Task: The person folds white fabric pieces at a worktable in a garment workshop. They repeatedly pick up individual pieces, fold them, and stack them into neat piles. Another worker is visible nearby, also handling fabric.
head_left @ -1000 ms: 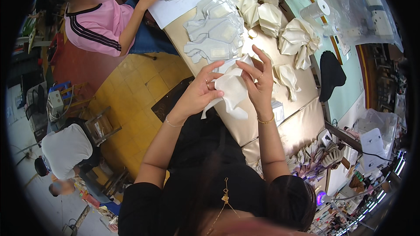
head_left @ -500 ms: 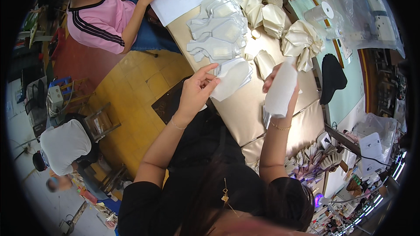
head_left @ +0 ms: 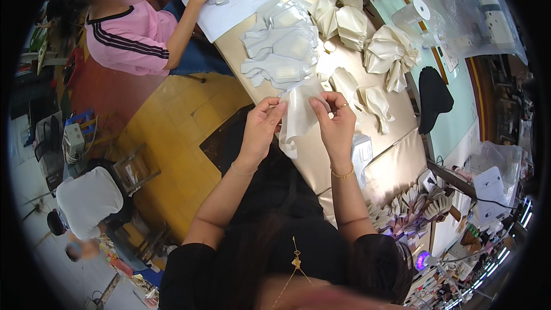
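Note:
Between my two hands, over the near left edge of the table, is a thin cream-white cut piece of fabric [head_left: 299, 109], its lower end curling down. My left hand [head_left: 265, 126] pinches its left edge between thumb and fingers. My right hand [head_left: 337, 120] grips the upper right edge, thumb toward me. Part of the piece is hidden behind the fingers. Just beyond it lie overlapping pale grey cut pieces [head_left: 281, 46]. Right of my right hand rest loose cream pieces [head_left: 376, 106], and a small stack of pale grey pieces [head_left: 361, 152] sits beside my right wrist.
Bundles of cream pieces [head_left: 387, 51] lie farther right on the tan tabletop [head_left: 396, 158]. A thread cone [head_left: 414, 11] and a black flat shape [head_left: 434, 100] are on the green surface. A co-worker in pink [head_left: 129, 40] works at far left over white paper [head_left: 247, 6].
My right hand has moved left from its white piece to the piece at my left hand, and now grips it too. Another cream piece lies on the table near where my right hand was.

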